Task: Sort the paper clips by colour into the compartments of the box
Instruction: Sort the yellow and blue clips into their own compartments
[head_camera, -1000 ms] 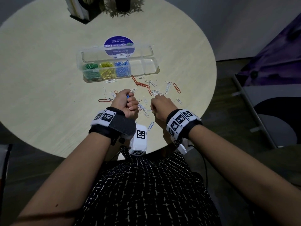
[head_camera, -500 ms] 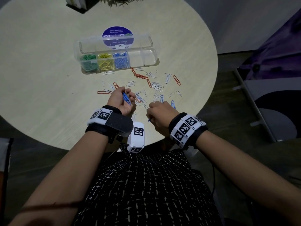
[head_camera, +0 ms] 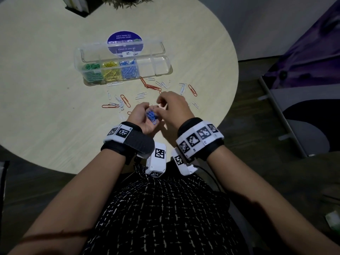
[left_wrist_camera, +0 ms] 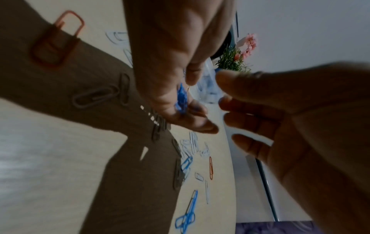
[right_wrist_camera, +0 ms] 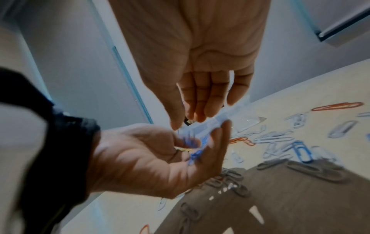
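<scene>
My left hand (head_camera: 145, 112) is turned palm up over the table, its fingers cupped round a small bunch of blue paper clips (head_camera: 151, 116). My right hand (head_camera: 164, 102) hovers just right of that palm with relaxed, empty fingers (right_wrist_camera: 200, 102). The wrist views show the same bunch of blue clips (left_wrist_camera: 182, 97) (right_wrist_camera: 195, 152) in the left palm. The clear box (head_camera: 161, 68) lies farther back, holding green (head_camera: 92, 71), yellow (head_camera: 111, 70) and blue (head_camera: 129, 69) clips in its three left compartments. Loose orange clips (head_camera: 150, 86), white clips (head_camera: 115, 83) and a few blue clips (left_wrist_camera: 186, 163) lie scattered between the box and my hands.
A round purple sticker (head_camera: 125, 42) lies under the box's open lid. A potted plant (head_camera: 128, 1) and a dark holder (head_camera: 77, 6) stand at the far edge. The round table's edge (head_camera: 223, 115) curves close to my right wrist.
My left hand has turned from a fist to a cupped palm showing blue clips. My right hand has lifted off the table and moved forward and left, over that palm.
</scene>
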